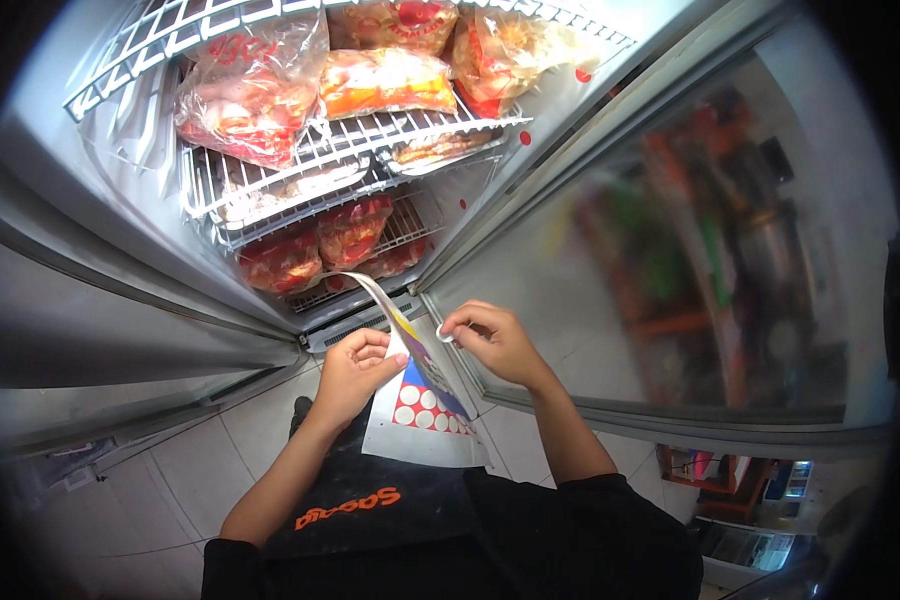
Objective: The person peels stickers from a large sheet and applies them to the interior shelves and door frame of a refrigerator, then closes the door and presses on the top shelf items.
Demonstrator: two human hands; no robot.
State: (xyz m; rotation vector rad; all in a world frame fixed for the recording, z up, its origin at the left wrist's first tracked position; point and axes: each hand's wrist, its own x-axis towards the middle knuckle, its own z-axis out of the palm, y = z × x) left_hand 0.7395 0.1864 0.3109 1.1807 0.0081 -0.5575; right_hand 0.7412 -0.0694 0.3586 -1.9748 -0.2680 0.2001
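My left hand (365,365) is closed on a bent booklet of sticker sheets (425,445), pinched between thumb and fingers. A sheet in it carries rows of white round stickers on a red ground, beside a blue and yellow printed page. My right hand (490,345) pinches a small white round sticker (443,331) just right of the booklet. Both hands are in front of an upright chiller (145,130) with wire shelves, which hold bagged red and orange food packs (380,80), flat packs (440,150) and more red bags (350,235). Red dots mark the chiller's inner right wall.
An open frosted glass door (730,290) swings out on the right, another door panel (100,300) on the left. Below are pale floor tiles (255,430) and my dark apron (390,540). A rack with items (710,470) shows at the lower right.
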